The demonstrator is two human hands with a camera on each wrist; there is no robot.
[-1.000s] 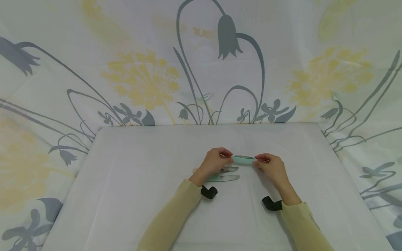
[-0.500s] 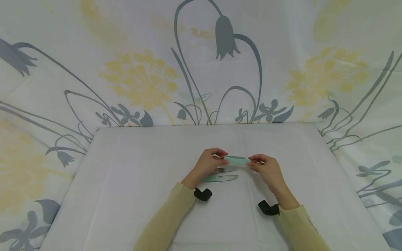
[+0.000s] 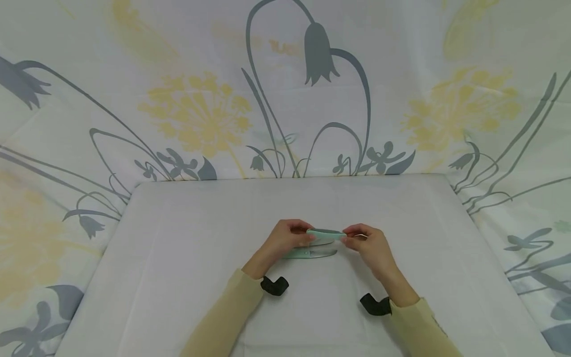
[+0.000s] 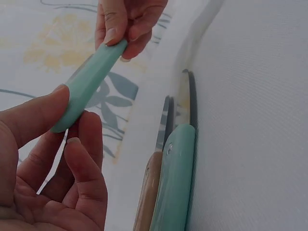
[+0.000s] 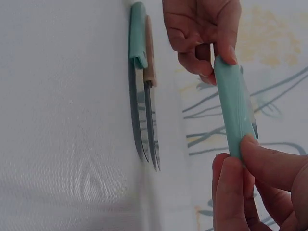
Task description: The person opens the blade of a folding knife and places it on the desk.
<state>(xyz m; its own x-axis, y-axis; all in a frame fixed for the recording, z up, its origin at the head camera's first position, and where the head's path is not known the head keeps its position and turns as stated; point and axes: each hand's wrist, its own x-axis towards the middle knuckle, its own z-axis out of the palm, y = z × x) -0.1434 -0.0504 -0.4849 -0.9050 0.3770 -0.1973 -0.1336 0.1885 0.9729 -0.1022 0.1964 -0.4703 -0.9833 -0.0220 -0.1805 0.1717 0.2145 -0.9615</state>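
Note:
A mint-green folding knife (image 3: 326, 236) is held above the table, its blade mostly tucked into the handle. My left hand (image 3: 289, 237) pinches one end of the handle between thumb and fingers. At the opposite end my right hand (image 3: 371, 248) pinches it too. Below, another mint-green folding knife (image 4: 175, 178) lies with its blade out. Beside it lies a beige-handled folding knife (image 4: 150, 192), also unfolded; in the head view my left hand hides its handle. Both blades point right in the head view.
A white-covered table (image 3: 187, 258) spreads under the hands. Floral fabric (image 3: 276, 99) hangs behind it and along the sides. Black wrist mounts (image 3: 274, 286) stick out from both sleeves.
Both hands have moved left and slightly nearer the body, carrying the held folding knife. The two knives on the table have stayed put; the head view has shifted a little.

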